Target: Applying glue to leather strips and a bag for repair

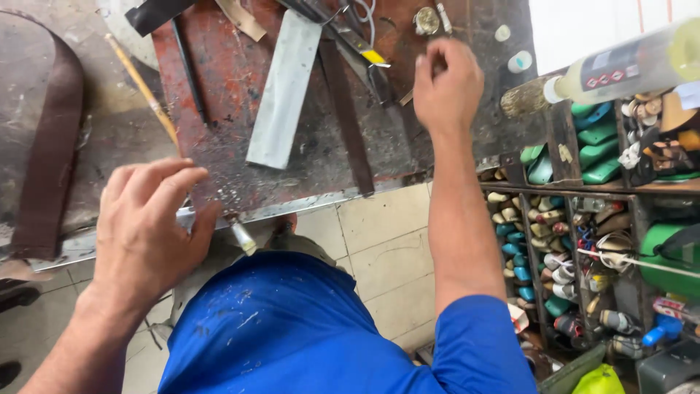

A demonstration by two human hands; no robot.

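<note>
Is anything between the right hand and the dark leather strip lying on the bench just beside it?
Nothing visible blocks it. The right hand hovers over the worn metal bench, and the dark brown leather strip lies just to its left with only bare benchtop between. The yellow-tipped tool sits further up, clear of that path.
</note>
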